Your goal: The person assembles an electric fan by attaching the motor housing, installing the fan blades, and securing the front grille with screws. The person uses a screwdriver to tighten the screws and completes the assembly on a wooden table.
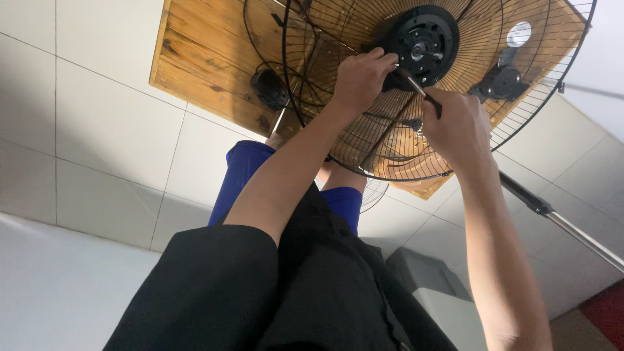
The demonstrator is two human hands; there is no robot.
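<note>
A black wire fan guard (364,140) with a round black motor hub (422,40) lies over a wooden board (201,58). My left hand (361,75) rests on the guard with its fingers curled against the left edge of the hub. My right hand (458,127) grips a thin screwdriver (413,82). Its metal shaft slants up and left, with the tip at the lower left edge of the hub, right by my left fingertips. Both arms reach forward over my black shirt and blue shorts.
The fan's metal pole (559,221) runs off to the lower right. A black round part (268,89) sits on the board at left. A second wire grille (375,193) shows behind my knee. A grey box (429,273) and a red mat (604,312) lie on the pale tiled floor.
</note>
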